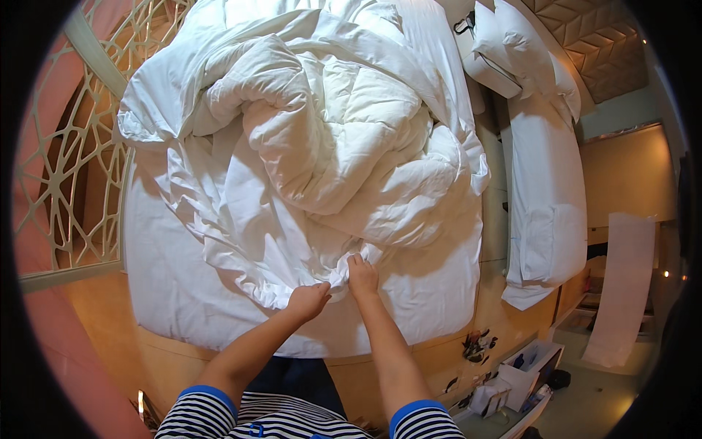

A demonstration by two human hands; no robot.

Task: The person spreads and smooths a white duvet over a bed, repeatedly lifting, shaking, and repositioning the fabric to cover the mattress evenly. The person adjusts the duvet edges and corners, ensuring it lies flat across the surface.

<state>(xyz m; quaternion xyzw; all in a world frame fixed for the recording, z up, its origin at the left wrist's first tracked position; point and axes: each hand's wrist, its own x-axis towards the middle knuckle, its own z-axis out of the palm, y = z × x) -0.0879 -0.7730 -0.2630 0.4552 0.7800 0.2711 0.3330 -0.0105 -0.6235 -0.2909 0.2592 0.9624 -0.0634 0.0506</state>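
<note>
Both hands are closed on the near edge of a thin white duvet cover [252, 249], which lies crumpled over the bed. My left hand [309, 301] grips the cloth a little above the bed's near side. Just to its right and slightly farther off, my right hand [363, 276] pinches a bunched part of the same edge. Beyond them a thick white duvet [322, 139] is heaped in folds on the cover. Under all this, a smooth white sheet [183, 293] covers the mattress. The fingertips are partly hidden in the fabric.
On the right, across a narrow gap, stands a second bed [545, 175] with white linen and pillows [515, 40] at its far end. A lattice screen [80, 183] borders the left side. A cart with supplies [515, 380] is at the lower right.
</note>
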